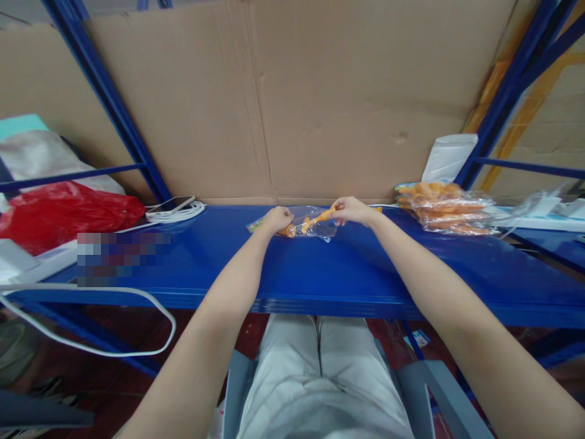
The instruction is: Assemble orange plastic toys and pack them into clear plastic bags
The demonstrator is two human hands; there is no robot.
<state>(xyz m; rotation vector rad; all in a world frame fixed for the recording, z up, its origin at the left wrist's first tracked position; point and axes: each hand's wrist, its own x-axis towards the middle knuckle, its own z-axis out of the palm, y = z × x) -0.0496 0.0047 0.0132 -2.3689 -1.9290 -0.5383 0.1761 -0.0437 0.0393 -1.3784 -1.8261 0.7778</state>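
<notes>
A clear plastic bag (323,230) with a colourful label at its left end lies on the blue shelf top. Orange pieces (289,231) show in or under the film; their exact kind is too small to make out. My left hand (278,219) is closed over the label side of the bag, fingers pinched on the film. In my right hand (351,211) is a slim orange plastic piece (324,216), gripped at one end, its other end pointing down left over the bag. Whether its lower end is inside the bag, I cannot tell.
Several bagged orange items (445,207) are stacked at the right, beside a white packet (450,155). At left are a coiled white cable (183,211), a phone (171,205) and a red plastic bag (68,210). Cardboard (320,110) closes the back between blue posts.
</notes>
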